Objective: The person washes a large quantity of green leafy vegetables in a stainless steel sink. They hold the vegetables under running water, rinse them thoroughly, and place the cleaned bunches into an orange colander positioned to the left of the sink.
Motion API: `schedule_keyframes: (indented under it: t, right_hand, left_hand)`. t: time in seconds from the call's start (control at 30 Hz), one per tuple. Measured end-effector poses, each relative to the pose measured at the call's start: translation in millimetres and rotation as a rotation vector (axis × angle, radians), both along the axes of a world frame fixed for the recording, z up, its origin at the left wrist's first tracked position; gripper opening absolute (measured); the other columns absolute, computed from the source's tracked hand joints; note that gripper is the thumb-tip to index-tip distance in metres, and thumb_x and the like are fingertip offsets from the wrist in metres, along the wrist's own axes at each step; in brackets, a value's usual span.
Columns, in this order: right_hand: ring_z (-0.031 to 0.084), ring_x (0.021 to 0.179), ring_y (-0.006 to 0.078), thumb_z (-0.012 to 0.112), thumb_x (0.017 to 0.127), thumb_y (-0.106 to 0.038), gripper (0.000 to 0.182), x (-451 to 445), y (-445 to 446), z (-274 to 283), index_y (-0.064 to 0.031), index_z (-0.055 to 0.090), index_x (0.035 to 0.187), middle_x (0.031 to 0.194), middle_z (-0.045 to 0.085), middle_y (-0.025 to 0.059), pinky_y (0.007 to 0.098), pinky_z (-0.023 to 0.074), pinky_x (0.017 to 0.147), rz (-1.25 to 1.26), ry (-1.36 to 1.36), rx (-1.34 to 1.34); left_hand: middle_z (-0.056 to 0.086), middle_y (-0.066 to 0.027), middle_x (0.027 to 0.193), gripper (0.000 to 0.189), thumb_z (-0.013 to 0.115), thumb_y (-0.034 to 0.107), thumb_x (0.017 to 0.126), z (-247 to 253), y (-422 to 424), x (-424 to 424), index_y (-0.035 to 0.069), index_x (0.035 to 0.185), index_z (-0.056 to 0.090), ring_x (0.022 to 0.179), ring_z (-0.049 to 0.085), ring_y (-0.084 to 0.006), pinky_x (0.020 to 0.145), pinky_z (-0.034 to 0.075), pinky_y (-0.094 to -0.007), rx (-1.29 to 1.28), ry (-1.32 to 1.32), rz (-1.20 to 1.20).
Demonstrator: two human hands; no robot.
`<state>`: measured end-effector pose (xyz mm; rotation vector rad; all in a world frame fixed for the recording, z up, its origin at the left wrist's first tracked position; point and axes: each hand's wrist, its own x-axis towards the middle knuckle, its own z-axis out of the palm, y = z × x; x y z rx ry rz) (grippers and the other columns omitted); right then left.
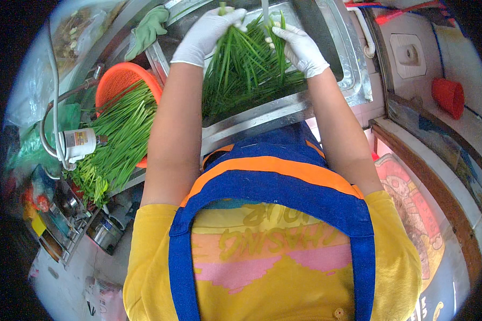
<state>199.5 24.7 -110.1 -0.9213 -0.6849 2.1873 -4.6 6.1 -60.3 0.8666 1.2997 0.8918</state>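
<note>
My left hand [209, 36], in a white glove, grips a bunch of garlic chives [237, 54] by one end. The long green leaves hang down over the stainless steel sink [261, 110]. My right hand [303, 48], gloved the same way, pinches a smaller clump of chives [280, 48] to the right of that bunch. Between the hands a thin faucet or water stream [265, 10] comes down; which one, I cannot tell. More chives lie loose in the basin under both hands. My fingertips are partly hidden by the leaves.
Left of the sink, an orange plastic basket [124, 74] is heaped with chives [122, 128]. A green rubber glove [148, 30] drapes over the sink's edge. A white cylindrical device [79, 142] with a hose is beside the basket. At right are a squat toilet [409, 52] and a red bucket [448, 97].
</note>
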Motion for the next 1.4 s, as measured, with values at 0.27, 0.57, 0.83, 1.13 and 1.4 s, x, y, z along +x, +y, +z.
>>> schedule_keyframes:
  t: [0.27,0.57,0.83,1.13,1.4]
  right_hand:
    - [0.057,0.083,0.0143,0.048,0.082,-0.001,0.024,-12.8,-6.6,8.4,-0.0004,0.055,0.105,0.095,0.060,0.0078,0.0258,0.0453,0.075,0.074,0.063,0.058]
    - [0.055,0.082,0.0123,0.051,0.081,-0.004,0.027,3.3,2.6,-2.2,-0.0017,0.055,0.107,0.094,0.060,0.0059,0.0224,0.0428,0.070,0.166,-0.124,0.115]
    - [0.056,0.083,0.0110,0.052,0.083,-0.007,0.024,2.9,2.7,4.5,0.0017,0.055,0.104,0.096,0.059,0.0077,0.0212,0.0452,0.074,0.162,-0.237,0.171]
    - [0.057,0.072,0.0080,0.057,0.081,-0.015,0.020,17.5,12.6,9.1,-0.0010,0.061,0.094,0.078,0.063,0.0021,0.0199,0.0441,0.069,0.167,-0.517,0.434]
    - [0.051,0.097,0.0156,0.068,0.071,-0.024,0.050,2.8,-5.2,29.7,-0.0037,0.050,0.114,0.105,0.056,0.0069,0.0274,0.0378,0.087,0.203,-0.387,0.568]
  left_hand:
    - [0.060,-0.0048,0.076,0.020,0.066,0.015,0.073,-27.5,8.6,27.5,0.001,0.085,0.058,0.064,0.055,-0.0130,0.059,0.045,-0.0256,-0.035,0.214,0.005]
    - [0.059,-0.0050,0.080,0.016,0.064,0.012,0.074,-30.0,13.7,34.6,0.003,0.087,0.059,0.071,0.056,-0.0138,0.064,0.046,-0.0256,0.000,-0.020,0.019]
    - [0.061,-0.0066,0.084,0.025,0.063,0.014,0.073,-18.6,19.9,40.4,0.001,0.094,0.060,0.073,0.057,-0.0148,0.069,0.045,-0.0279,-0.010,0.110,-0.021]
    - [0.062,-0.0066,0.082,0.023,0.062,0.017,0.073,-18.7,28.0,33.8,0.001,0.089,0.062,0.073,0.057,-0.0143,0.070,0.044,-0.0266,0.033,0.279,-0.146]
    - [0.057,-0.0022,0.074,0.013,0.060,0.013,0.077,16.6,27.4,56.2,0.002,0.083,0.058,0.067,0.052,-0.0114,0.063,0.043,-0.0250,0.225,-0.081,0.132]
